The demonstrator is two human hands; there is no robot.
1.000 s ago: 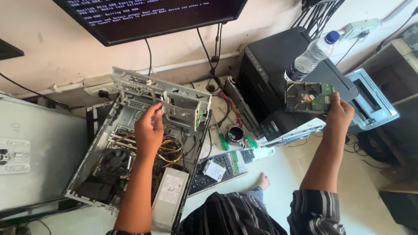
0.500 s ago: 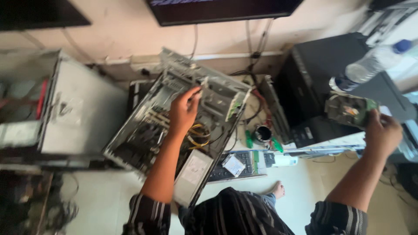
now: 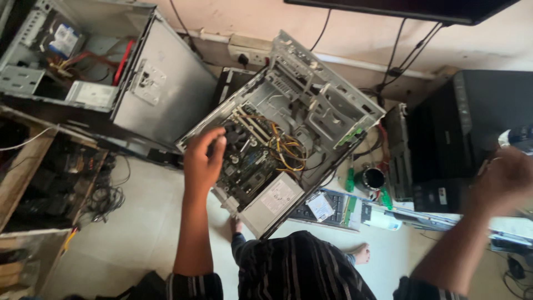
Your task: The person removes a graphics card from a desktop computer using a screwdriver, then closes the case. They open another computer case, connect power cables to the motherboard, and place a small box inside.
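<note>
- The open computer case [image 3: 288, 128] lies tilted on the floor [image 3: 139, 233] in the middle of the view, its side off, so the board, a bundle of yellow and orange wires [image 3: 286, 150] and the grey power supply [image 3: 275, 200] at its near corner all show.
- The left hand [image 3: 202, 161] rests on the near-left edge of that case, fingers curled loosely over the rim and the board, with nothing held in it. Half a second ago it sat higher on the case, by the drive cage; it has since slid down toward the board.
- The right hand [image 3: 502, 180] is at the far right edge and badly blurred. A moment ago it held up a bare drive beside a plastic bottle; now it cannot be told whether the hand is closed or what it has hold of. The view has also swung left, which pushes this hand to the frame's edge.
- Counted: two opened grey cases, this one and a second case [image 3: 111, 72] lying at the far left; one black tower [image 3: 472, 133] at the right; one keyboard [image 3: 327, 205] just near the main case; one monitor [image 3: 411, 6] on the wall.
- A small round black tin [image 3: 373, 179] lies between the case and the black tower.
</note>
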